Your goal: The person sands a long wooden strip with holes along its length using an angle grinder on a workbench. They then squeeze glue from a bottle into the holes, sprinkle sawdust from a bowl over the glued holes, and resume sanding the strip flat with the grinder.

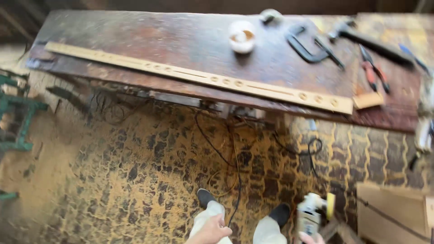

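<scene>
Fingers of the left hand (211, 230) were curled around a thin black power cord (235, 199), seemingly to keep it off the feet. A pale handheld power tool (311, 216) was gripped by the right hand (311, 237), barely seen, its fingers hidden beneath. A long drilled wooden strip (199, 77) lay well ahead on the dark worn workbench (181, 36).

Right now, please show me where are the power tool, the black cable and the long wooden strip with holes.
power tool (311, 213): head view, on its pale body above the right hand.
black cable (236, 199): head view, on the stretch above the left hand.
long wooden strip (199, 77): head view, on its middle, on the workbench.
</scene>
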